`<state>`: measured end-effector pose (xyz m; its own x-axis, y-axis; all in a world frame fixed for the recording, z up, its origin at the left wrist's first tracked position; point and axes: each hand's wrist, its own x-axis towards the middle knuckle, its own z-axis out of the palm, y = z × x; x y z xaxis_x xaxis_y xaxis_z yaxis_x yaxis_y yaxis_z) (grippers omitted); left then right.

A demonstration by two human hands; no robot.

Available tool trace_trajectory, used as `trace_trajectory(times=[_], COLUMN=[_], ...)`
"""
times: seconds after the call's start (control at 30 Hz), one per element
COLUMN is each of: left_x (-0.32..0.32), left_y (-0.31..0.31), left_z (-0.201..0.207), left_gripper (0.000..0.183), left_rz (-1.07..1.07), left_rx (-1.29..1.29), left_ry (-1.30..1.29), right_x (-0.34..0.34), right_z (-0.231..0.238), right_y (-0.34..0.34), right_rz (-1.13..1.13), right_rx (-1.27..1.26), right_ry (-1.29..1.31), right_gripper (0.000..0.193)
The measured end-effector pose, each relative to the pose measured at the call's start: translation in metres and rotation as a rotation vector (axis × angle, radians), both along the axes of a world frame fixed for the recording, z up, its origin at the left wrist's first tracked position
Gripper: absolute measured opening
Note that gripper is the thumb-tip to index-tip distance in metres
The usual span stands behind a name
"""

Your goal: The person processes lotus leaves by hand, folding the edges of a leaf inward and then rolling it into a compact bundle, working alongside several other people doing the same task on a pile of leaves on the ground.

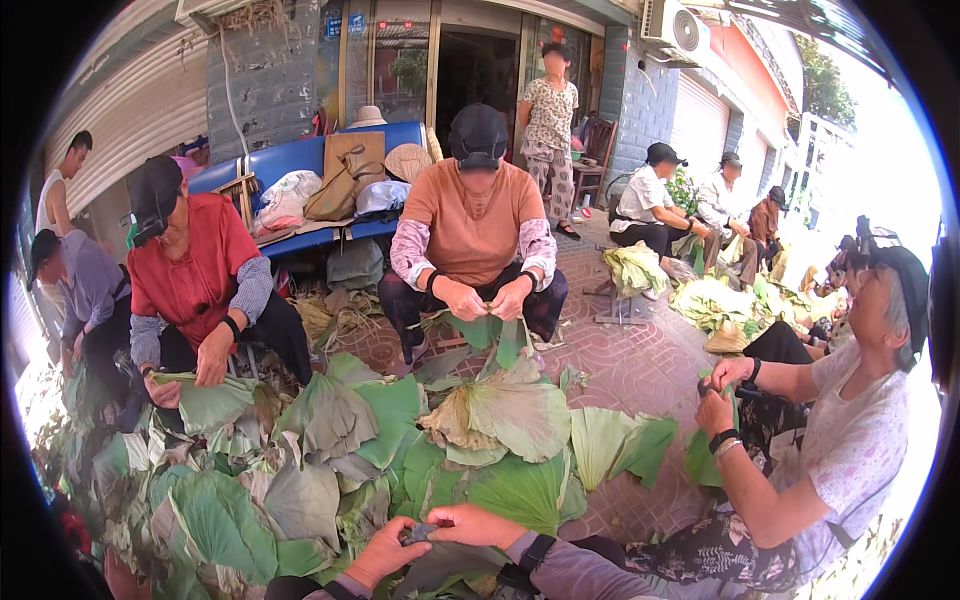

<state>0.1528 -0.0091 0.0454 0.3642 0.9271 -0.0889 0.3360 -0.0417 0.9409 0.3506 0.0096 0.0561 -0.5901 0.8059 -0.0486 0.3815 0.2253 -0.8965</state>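
At the lower middle, my left hand (385, 552) and my right hand (470, 525) come close together, fingers bent in a pinch. Between them is the dark, crumpled part of a lotus leaf (418, 534). Its grey-green blade seems to hang below my right hand, over my lap. A black band circles each of my wrists. Just beyond my hands, a large green lotus leaf (520, 490) lies on the heap. To the left spreads another broad green leaf (222, 525), beside a greyish, wilted one (303, 503).
Across the heap, a person in an orange shirt (470, 215) handles a leaf. A person in red (195, 260) sits at the left, and one in a pale patterned shirt (850, 430) sits close on my right. Red paving (630, 370) shows beyond the leaves. A blue bench (225, 178) holds bags.
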Motion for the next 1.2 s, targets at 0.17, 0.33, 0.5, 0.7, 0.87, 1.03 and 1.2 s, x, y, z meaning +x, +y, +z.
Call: trace_trajectory(times=[0.17,0.33,0.5,0.7,0.87,1.03,1.2], left_x=[-0.010,-0.025,-0.040,-0.051,-0.049,-0.051,-0.057], left_y=[-0.003,0.015,0.016,0.013,0.010,0.016,0.029], left_z=[-0.021,-0.048,-0.076,-0.088,-0.087,-0.086,-0.092], left_gripper=[0.029,0.030,0.025,0.024,0.022,0.023,0.029], left_rz=[-0.130,-0.053,-0.035,-0.089,-0.037,-0.134,0.027], left_rx=[-0.201,-0.354,-0.421,-0.405,-0.368,-0.254,-0.214], left_ry=[0.133,-0.141,-0.230,-0.170,-0.238,0.101,-0.101], right_x=[-0.016,-0.024,-0.041,-0.048,-0.052,-0.056,-0.057], right_z=[-0.018,-0.052,-0.071,-0.079,-0.085,-0.077,-0.074], right_y=[-0.003,0.015,0.015,0.010,0.006,0.003,0.019], right_rz=[-0.039,-0.137,-0.104,-0.060,-0.105,-0.080,0.003], right_rx=[-0.071,-0.142,-0.339,-0.304,-0.299,-0.156,-0.264], right_ry=[0.055,0.103,0.220,0.082,0.093,0.082,-0.034], right_gripper=[0.020,0.030,0.022,0.017,0.018,0.017,0.020])
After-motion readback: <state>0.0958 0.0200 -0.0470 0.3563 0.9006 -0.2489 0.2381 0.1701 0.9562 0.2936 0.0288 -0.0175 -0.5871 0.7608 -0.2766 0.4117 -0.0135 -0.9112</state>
